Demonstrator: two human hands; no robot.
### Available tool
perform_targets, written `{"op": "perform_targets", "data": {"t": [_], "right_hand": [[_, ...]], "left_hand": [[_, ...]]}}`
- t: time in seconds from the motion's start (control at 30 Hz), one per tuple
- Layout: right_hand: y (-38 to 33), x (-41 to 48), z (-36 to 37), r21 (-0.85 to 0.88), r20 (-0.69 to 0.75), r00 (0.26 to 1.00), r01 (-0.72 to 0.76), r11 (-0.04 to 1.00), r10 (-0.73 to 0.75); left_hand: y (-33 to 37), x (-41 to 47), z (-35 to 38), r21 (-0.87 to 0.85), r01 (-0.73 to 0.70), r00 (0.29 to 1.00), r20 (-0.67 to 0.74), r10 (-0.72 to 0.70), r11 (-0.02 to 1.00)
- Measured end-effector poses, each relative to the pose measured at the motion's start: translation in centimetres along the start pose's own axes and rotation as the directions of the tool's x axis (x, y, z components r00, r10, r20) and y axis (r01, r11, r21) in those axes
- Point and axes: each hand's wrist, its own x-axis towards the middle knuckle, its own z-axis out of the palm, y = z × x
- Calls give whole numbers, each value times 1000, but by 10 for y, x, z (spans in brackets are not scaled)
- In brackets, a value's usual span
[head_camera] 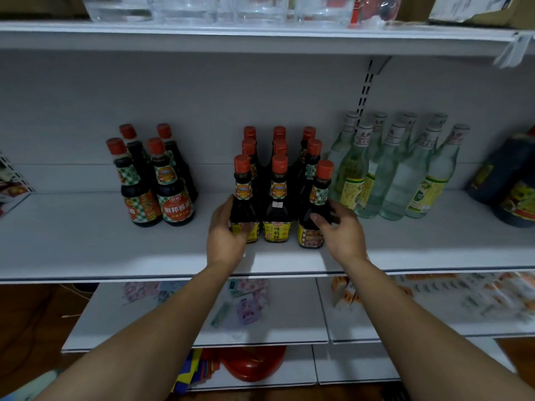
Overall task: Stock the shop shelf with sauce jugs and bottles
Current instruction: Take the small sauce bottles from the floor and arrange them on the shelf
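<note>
Left hand (pixel 228 235) grips front-left sauce bottle (pixel 244 208); right hand (pixel 343 234) grips front-right bottle (pixel 318 195); clear bottles (pixel 402 183) just beside.

I see a white shelf (pixel 86 241). On it the yellow-labelled bottles (pixel 276 209) in the middle are near-black with orange-red caps. The checked-label bottles (pixel 173 204) to the left are equally dark, with red labels over a green-and-white check. To the right, the pale bottles (pixel 402 192) are faintly green with yellow-green labels and whitish caps. The dark jug (pixel 503 180) at far right has a yellow and red label.
</note>
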Motion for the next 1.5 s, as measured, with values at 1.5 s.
{"op": "perform_targets", "data": {"t": [1.5], "right_hand": [[-30,2,-4,31,61,992,-114,993,112]], "left_hand": [[39,12,-27,155,220,956,164,-245,963]]}}
